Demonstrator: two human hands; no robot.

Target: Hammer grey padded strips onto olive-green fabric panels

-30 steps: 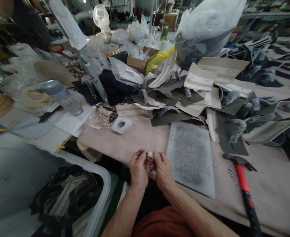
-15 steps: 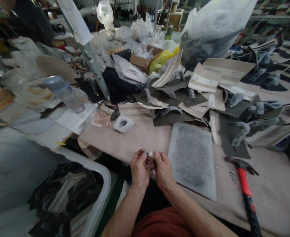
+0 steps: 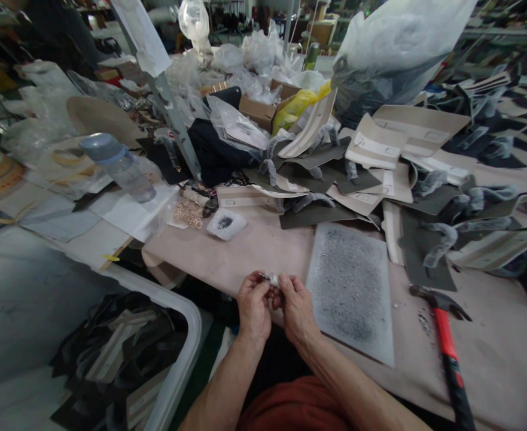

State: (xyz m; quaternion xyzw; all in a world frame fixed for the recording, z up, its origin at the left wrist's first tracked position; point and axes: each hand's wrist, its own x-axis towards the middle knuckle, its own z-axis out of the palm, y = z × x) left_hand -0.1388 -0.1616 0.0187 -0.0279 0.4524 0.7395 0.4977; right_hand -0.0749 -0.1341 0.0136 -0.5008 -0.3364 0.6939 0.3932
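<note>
My left hand (image 3: pixel 254 305) and my right hand (image 3: pixel 296 305) meet at the table's front edge, fingers pinched close together. Between them is a small piece with a dark metal tip (image 3: pixel 264 276) on the left and a whitish wrapped part (image 3: pixel 274 279) on the right. The left fingertips grip the metal end; the right thumb and fingers hold the white end. It is too small to tell its exact kind. Right of my hands lies a grey speckled board (image 3: pixel 350 287). A claw hammer (image 3: pixel 445 335) with a red and black handle rests farther right.
Leather-like panels with plastic-wrapped handles (image 3: pixel 330 173) are heaped at the back. A small white tray (image 3: pixel 226 224) with dark bits sits beside gold rings (image 3: pixel 189 214). A water bottle (image 3: pixel 119 167) leans left. Below, a white bin (image 3: pixel 194 335) holds more panels.
The view has shifted very slightly. Both hands keep the same hold on the small piece, almost unmoved.
</note>
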